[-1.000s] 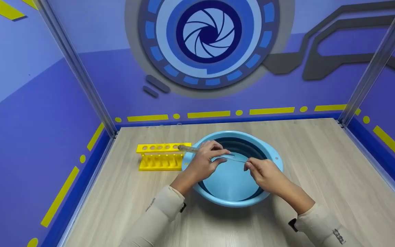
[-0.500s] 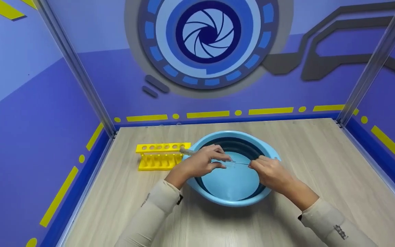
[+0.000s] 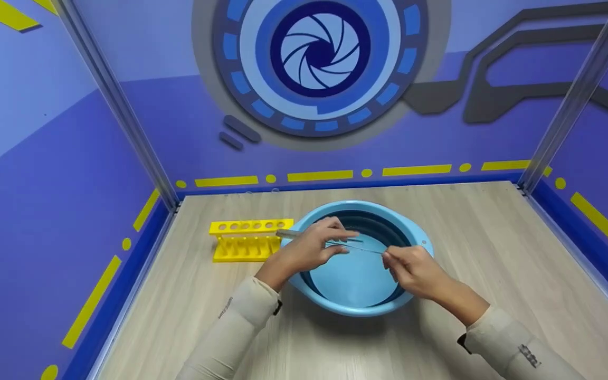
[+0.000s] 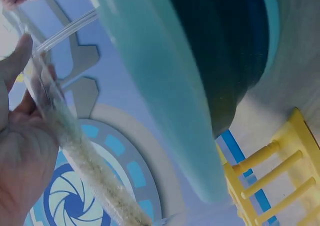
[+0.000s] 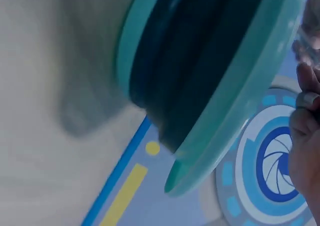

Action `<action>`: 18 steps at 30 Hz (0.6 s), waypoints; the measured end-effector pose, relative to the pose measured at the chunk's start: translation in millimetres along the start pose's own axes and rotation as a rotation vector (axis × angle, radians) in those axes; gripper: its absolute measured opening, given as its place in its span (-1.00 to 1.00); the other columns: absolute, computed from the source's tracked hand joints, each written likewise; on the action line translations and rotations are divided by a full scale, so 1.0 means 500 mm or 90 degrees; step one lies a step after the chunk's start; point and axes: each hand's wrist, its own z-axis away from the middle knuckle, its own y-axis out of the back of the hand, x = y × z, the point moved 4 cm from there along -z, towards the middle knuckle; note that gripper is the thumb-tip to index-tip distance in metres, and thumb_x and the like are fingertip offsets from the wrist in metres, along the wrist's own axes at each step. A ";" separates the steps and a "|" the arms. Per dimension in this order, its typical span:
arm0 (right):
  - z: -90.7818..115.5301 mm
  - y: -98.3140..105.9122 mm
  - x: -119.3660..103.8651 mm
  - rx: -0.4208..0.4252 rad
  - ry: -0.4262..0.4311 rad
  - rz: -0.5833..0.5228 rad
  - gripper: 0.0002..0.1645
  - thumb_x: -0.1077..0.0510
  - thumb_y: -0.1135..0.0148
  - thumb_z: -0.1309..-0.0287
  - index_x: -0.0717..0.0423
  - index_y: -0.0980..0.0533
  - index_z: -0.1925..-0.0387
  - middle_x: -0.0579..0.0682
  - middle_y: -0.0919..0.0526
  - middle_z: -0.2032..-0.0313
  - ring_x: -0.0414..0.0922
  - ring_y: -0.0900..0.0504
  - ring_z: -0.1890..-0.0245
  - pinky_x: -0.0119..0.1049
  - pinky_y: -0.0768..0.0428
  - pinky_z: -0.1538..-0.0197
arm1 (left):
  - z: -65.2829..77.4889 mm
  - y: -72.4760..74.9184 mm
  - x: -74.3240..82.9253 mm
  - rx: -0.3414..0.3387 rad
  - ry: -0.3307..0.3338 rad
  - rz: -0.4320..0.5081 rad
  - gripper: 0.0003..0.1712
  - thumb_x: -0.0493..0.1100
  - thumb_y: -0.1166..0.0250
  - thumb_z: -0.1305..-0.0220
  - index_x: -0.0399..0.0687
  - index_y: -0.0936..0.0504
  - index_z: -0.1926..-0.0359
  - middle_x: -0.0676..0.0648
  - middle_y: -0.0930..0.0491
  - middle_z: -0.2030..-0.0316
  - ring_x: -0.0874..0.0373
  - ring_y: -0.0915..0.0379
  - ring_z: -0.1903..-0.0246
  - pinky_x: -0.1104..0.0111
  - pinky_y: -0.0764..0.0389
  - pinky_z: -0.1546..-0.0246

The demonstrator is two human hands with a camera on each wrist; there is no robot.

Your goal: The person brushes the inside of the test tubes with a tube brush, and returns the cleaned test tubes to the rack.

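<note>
Over the blue basin [image 3: 354,287], my left hand [image 3: 312,248] holds a clear test tube [image 3: 287,234] between thumb and fingers, nearly level, its closed end to the left. Pale bristles of a test tube brush [image 4: 97,173] fill the tube's closed end in the left wrist view. The brush's thin wire handle [image 3: 370,250] leads out of the tube to my right hand [image 3: 415,272], which pinches it. A clear streak [image 4: 67,31] runs from near the tube's mouth towards the basin; water or glass, I cannot tell. The right wrist view shows only part of the right hand [image 5: 306,131].
A yellow test tube rack [image 3: 251,259] stands left of the basin, close to its rim. The wooden table [image 3: 177,301] is bounded by printed panels [image 3: 140,105] at the back and sides. Small clear rings [image 3: 275,190] lie at the table's back edge.
The right hand has moved slightly right, away from the left hand, and the wire between them shows longer than a second ago. The left hand has shifted slightly left.
</note>
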 end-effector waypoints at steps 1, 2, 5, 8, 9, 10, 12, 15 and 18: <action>-0.001 -0.001 0.001 -0.010 -0.057 -0.048 -0.66 0.39 -0.14 -0.50 0.06 -0.56 0.44 -0.07 -0.55 0.69 -0.35 -0.49 0.65 -0.51 -0.49 0.53 | 0.000 -0.002 0.001 0.010 -0.001 -0.018 -0.55 -0.09 -0.31 -0.52 0.12 -0.67 -0.37 -0.10 -0.63 0.00 0.08 -0.50 0.03 0.30 -0.63 -0.05; -0.003 -0.002 0.001 -0.021 -0.117 -0.097 -0.62 0.33 -0.09 -0.57 0.07 -0.56 0.46 -0.04 -0.55 0.71 -0.33 -0.50 0.67 -0.48 -0.48 0.55 | 0.001 -0.003 0.002 0.022 -0.004 -0.036 -0.56 -0.10 -0.32 -0.52 0.11 -0.68 -0.36 -0.09 -0.61 0.01 0.08 -0.49 0.03 0.33 -0.61 -0.05; -0.004 -0.003 0.002 -0.055 -0.302 -0.235 -0.50 0.12 0.03 -0.70 0.17 -0.56 0.46 0.02 -0.54 0.73 -0.28 -0.50 0.71 -0.41 -0.42 0.59 | 0.000 -0.008 0.007 0.071 -0.034 -0.100 -0.62 -0.15 -0.36 -0.48 0.06 -0.75 -0.26 -0.08 -0.58 0.08 0.09 -0.48 0.07 0.35 -0.57 -0.02; -0.004 -0.005 -0.002 -0.074 -0.435 -0.371 -0.43 0.02 0.08 -0.72 0.21 -0.54 0.45 -0.03 -0.50 0.73 -0.25 -0.43 0.71 -0.40 -0.32 0.58 | 0.001 -0.013 0.012 0.143 -0.084 -0.175 -0.71 -0.17 -0.40 -0.45 0.06 -0.81 -0.14 -0.06 -0.57 0.14 0.09 -0.49 0.10 0.32 -0.59 -0.02; -0.003 -0.006 -0.003 -0.076 -0.464 -0.403 -0.43 0.01 0.09 -0.72 0.22 -0.53 0.44 -0.07 -0.49 0.73 -0.25 -0.41 0.71 -0.40 -0.30 0.57 | 0.002 -0.014 0.013 0.165 -0.098 -0.196 -0.72 -0.18 -0.40 -0.44 0.07 -0.82 -0.12 -0.06 -0.58 0.15 0.08 -0.50 0.11 0.30 -0.59 -0.02; -0.003 -0.007 -0.004 -0.073 -0.484 -0.429 -0.43 0.01 0.10 -0.72 0.22 -0.52 0.43 -0.09 -0.48 0.73 -0.25 -0.39 0.70 -0.40 -0.28 0.57 | 0.004 -0.016 0.013 0.185 -0.106 -0.210 -0.73 -0.17 -0.40 -0.44 0.08 -0.83 -0.11 -0.05 -0.58 0.15 0.08 -0.51 0.11 0.30 -0.60 -0.03; -0.004 -0.010 -0.008 -0.062 -0.492 -0.430 -0.45 0.02 0.11 -0.73 0.17 -0.51 0.44 -0.11 -0.47 0.72 -0.23 -0.39 0.69 -0.40 -0.29 0.56 | 0.006 -0.018 0.011 0.203 -0.108 -0.217 -0.74 -0.15 -0.39 -0.45 0.10 -0.83 -0.10 -0.04 -0.60 0.15 0.08 -0.51 0.09 0.30 -0.60 -0.05; -0.004 -0.015 -0.012 -0.040 -0.437 -0.320 -0.47 0.04 0.09 -0.73 0.16 -0.53 0.43 -0.08 -0.48 0.70 -0.18 -0.46 0.68 -0.40 -0.39 0.54 | 0.009 -0.018 0.004 0.190 -0.088 -0.196 -0.72 -0.12 -0.38 -0.46 0.11 -0.82 -0.12 -0.03 -0.61 0.11 0.08 -0.52 0.05 0.30 -0.60 -0.10; -0.004 -0.020 -0.015 -0.012 -0.324 -0.165 -0.54 0.13 0.02 -0.69 0.07 -0.55 0.44 -0.09 -0.51 0.70 -0.22 -0.51 0.67 -0.40 -0.47 0.53 | 0.011 -0.018 -0.005 0.143 -0.063 -0.167 -0.70 -0.08 -0.37 -0.47 0.13 -0.81 -0.16 -0.02 -0.61 0.06 0.08 -0.51 0.01 0.30 -0.61 -0.11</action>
